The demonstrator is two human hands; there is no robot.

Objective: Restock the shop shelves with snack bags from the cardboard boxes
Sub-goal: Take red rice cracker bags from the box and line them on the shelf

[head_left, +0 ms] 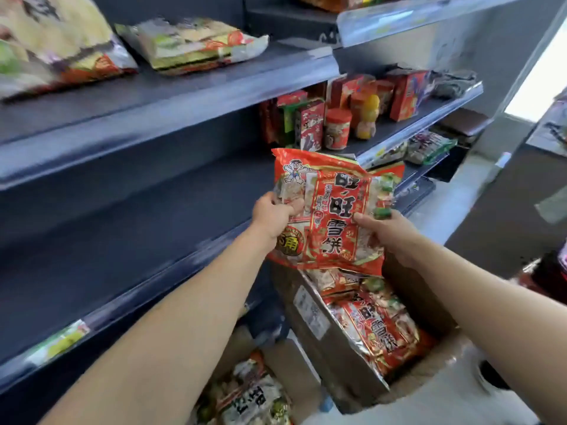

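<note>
Both your hands grip the red snack bag (331, 210) upright above the open cardboard box (429, 372), left hand (274, 214) and right hand (383, 230) on its sides; the bare middle shelf (129, 240) lies to your left, nearer your left hand

The red snack bag (331, 210) hides the far end of the cardboard box (346, 357).

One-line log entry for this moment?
both hands: left hand, right hand | holding red snack bag | above open cardboard box | shelf bare
</note>
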